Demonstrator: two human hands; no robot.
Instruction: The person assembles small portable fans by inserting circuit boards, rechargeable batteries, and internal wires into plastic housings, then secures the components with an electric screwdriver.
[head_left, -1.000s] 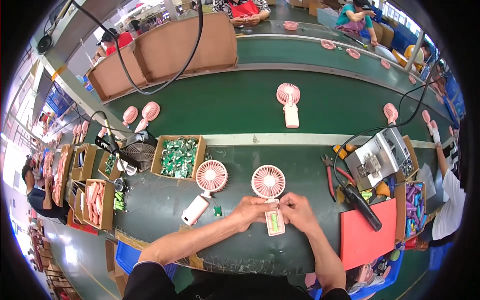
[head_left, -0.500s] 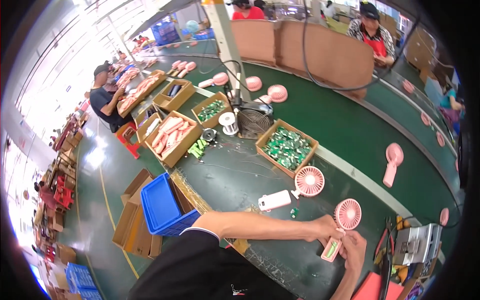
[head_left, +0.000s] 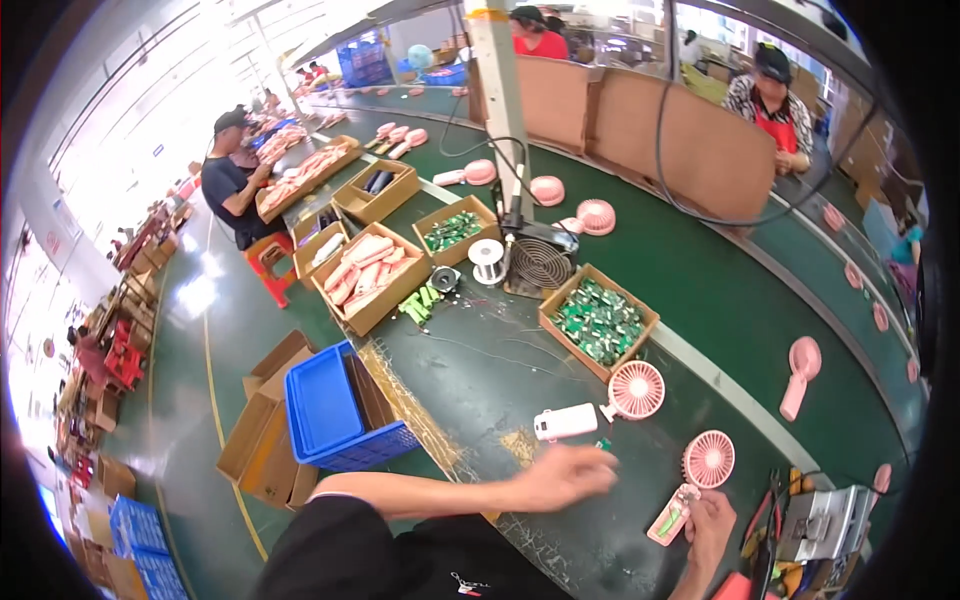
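Observation:
My right hand [head_left: 712,522] grips a pink handheld fan by its handle; the round caged head [head_left: 709,459] points away from me. The handle is uncovered, and a light green piece [head_left: 668,522] shows inside its hollow. My left hand [head_left: 562,478] is apart from the fan, over the bench, fingers stretched out and slightly blurred, with nothing visible in them. Just beyond its fingertips lies a small green circuit board [head_left: 604,444]. Past that are a white handle-shaped casing [head_left: 566,422] and another pink fan head [head_left: 637,390].
A cardboard box of green circuit boards [head_left: 600,320] stands ahead. Further left are a solder wire spool [head_left: 487,261] and a box of pink shells [head_left: 366,275]. Tools and a metal device [head_left: 826,505] crowd the right. A blue crate [head_left: 330,405] stands left of the bench. Co-workers sit beyond.
My left hand has let go of the pink fan and moved left toward the small circuit board. My right hand still holds the fan. The whole view has shifted slightly.

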